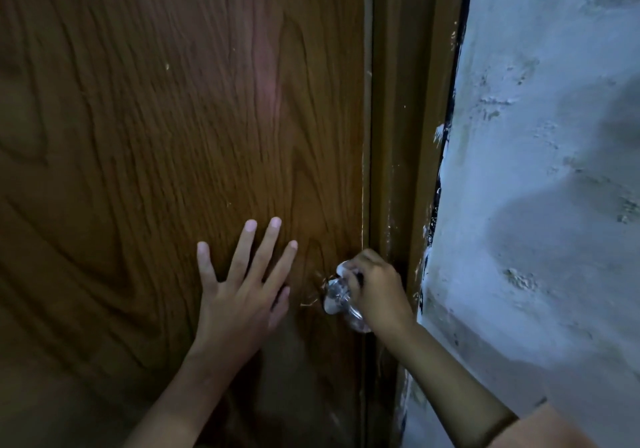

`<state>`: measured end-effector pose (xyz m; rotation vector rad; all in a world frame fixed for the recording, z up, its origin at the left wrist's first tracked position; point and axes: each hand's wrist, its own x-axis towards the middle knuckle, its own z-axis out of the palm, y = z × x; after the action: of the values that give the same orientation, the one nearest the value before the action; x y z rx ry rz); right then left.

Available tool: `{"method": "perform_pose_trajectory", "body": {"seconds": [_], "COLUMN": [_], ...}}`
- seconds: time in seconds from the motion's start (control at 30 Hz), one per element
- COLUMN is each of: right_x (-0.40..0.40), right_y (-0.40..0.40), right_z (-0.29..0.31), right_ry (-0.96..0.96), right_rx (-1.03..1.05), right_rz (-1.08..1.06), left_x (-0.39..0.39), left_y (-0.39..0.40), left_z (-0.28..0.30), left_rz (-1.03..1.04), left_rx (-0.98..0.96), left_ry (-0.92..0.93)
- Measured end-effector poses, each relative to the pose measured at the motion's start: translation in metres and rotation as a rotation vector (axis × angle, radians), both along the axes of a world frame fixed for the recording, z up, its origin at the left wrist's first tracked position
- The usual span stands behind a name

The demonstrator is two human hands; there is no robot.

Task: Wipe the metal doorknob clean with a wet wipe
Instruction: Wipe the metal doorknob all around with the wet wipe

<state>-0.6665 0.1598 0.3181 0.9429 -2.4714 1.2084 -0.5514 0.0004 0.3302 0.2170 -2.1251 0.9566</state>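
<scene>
The shiny metal doorknob (336,291) sticks out of a brown wood-grain door (166,118) near its right edge. My right hand (379,291) is closed over the knob from the right, pressing a white wet wipe (343,267) against it. The wipe shows as a white bunch above the knob and again below it; much of the knob is hidden under fingers and wipe. My left hand (242,285) lies flat on the door just left of the knob, fingers spread, holding nothing.
A brown door frame (408,118) runs down right beside the knob. Beyond it stands a rough white plastered wall (547,170) with chipped paint along the frame's edge. The scene is dim.
</scene>
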Motion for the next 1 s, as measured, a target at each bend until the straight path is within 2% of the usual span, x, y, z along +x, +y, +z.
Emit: {"method": "perform_pose_trajectory", "body": {"seconds": [0.07, 0.17, 0.37, 0.53, 0.63, 0.7, 0.8, 1.0], "right_x": [-0.005, -0.005, 0.002, -0.003, 0.010, 0.020, 0.021, 0.005], "right_y": [0.002, 0.000, -0.004, 0.000, -0.007, -0.011, -0.011, -0.001], "right_z": [0.000, -0.003, -0.013, -0.006, -0.009, -0.014, -0.015, 0.001], "right_ry": [-0.052, -0.049, 0.171, 0.060, 0.173, 0.281, 0.342, 0.168], "right_rx": [-0.057, -0.033, 0.225, 0.162, 0.135, 0.204, 0.301, 0.210], "right_rz": [-0.078, -0.115, 0.112, 0.011, 0.046, 0.139, 0.191, -0.004], "left_x": [-0.001, -0.001, -0.003, -0.002, -0.002, -0.001, -0.001, -0.001], "left_y": [-0.002, -0.004, -0.005, -0.005, -0.004, -0.005, -0.007, -0.009], "left_z": [-0.001, -0.002, -0.003, 0.000, 0.001, 0.001, 0.001, 0.001], "left_rz": [0.002, -0.001, -0.001, -0.008, 0.008, 0.009, 0.002, 0.018], "left_rx": [-0.015, -0.043, -0.072, -0.076, -0.108, -0.124, -0.141, -0.198], "left_ry": [0.004, 0.005, 0.018, 0.014, 0.005, 0.004, 0.006, -0.002]}}
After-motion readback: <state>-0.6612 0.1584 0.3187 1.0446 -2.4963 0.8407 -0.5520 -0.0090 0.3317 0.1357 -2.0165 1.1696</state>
